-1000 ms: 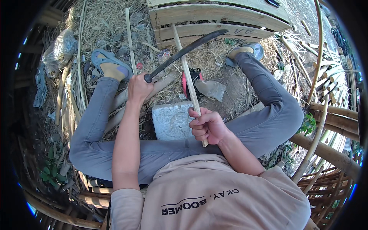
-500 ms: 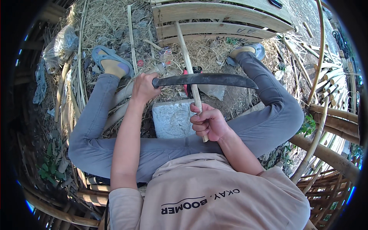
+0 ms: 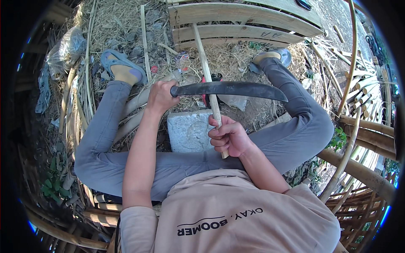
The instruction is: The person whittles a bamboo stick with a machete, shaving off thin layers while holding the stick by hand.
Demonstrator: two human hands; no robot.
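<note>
My left hand [image 3: 161, 97] is closed around the handle of a dark, curved machete [image 3: 236, 88]. Its blade points right and crosses over a long pale wooden stick [image 3: 202, 52]; whether the edge touches the wood I cannot tell. In my right hand [image 3: 230, 135] the near end of the stick is wrapped by the fingers, a short stub showing below them. The stick runs away from me, its far end against a slatted wooden crate [image 3: 236, 13]. Between my legs, left of my right hand, lies a whitish stone block [image 3: 187, 130].
Several cut bamboo pieces [image 3: 367, 90] are piled at the right beside upright poles. A clear plastic bag [image 3: 67, 50] lies at far left. Straw covers the ground [image 3: 120, 25]. A red and black item [image 3: 206, 99] sits partly hidden behind the stick.
The machete and my left hand have shifted slightly right and a little nearer to me along the stick. My right hand keeps its hold, almost unmoved.
</note>
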